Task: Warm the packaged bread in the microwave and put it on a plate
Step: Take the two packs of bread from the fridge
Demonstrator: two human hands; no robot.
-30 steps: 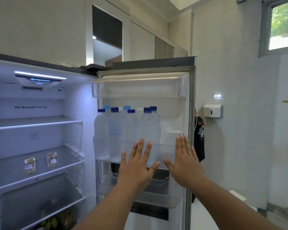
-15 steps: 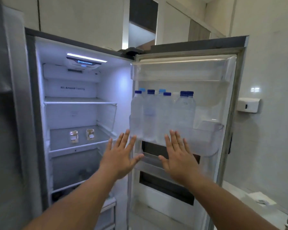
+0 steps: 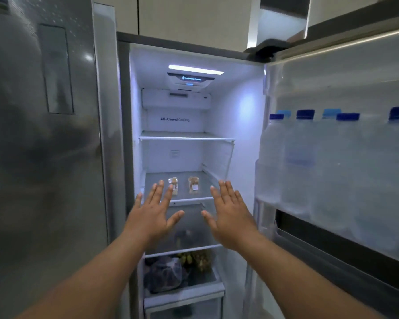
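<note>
Bare, both hands are raised with fingers spread flat and grasp nothing: left hand (image 3: pixel 153 216) at seven o'clock, right hand (image 3: pixel 231 217) at five o'clock of two clear-wrapped brown bread packets (image 3: pixel 193 185) on the glass middle shelf (image 3: pixel 182 199). At three o'clock, blue-capped clear plastic water bottles (image 3: pixel 300 157) fill the open fridge door's bin.

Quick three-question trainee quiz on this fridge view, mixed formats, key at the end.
1. True or false: the left hand grips a bread packet.
2. How many bread packets lie on the shelf behind the hands?
3. The water bottles stand: A) in the door rack B) on the top shelf C) in the bottom drawer.

Key: 1 false, both it and the right hand are open and hold nothing; 2 two; 3 A.
</note>
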